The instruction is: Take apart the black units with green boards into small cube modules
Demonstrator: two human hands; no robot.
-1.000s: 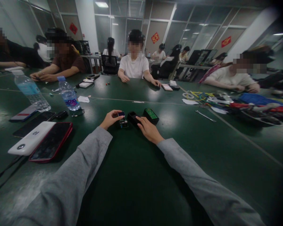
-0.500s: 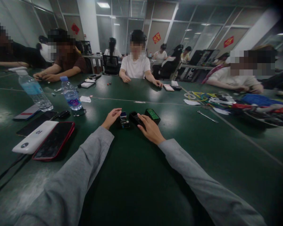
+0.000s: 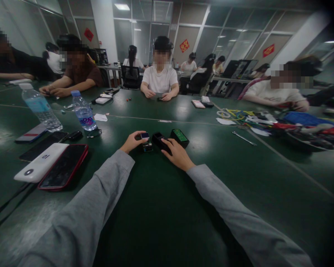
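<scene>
My left hand (image 3: pixel 131 142) is closed, thumb and fingers pinching a small dark blue screen (image 3: pixel 144 136). The screen sits over a little circuit board (image 3: pixel 148 147) on the table, and the fingers partly cover both. Just to the right lies a black plastic case (image 3: pixel 157 138) with a rectangular window. My right hand (image 3: pixel 179 154) grips this case, its fingers across the top and its thumb along the near side. Right behind those fingers stands a black box (image 3: pixel 185 143) with a green circuit board (image 3: pixel 179 135) on its top face.
On the left are two water bottles (image 3: pixel 84 113), a white power bank (image 3: pixel 41 161), a red-cased phone (image 3: pixel 64 167) and other devices. A wrench (image 3: pixel 244 138) and piled cables and tools (image 3: pixel 295 126) lie on the right. People sit around the green table (image 3: pixel 161 207).
My left hand has moved right and closed on the small screen. The fingers of my right hand have shifted slightly on the case. Across the table, a person's hands have come together.
</scene>
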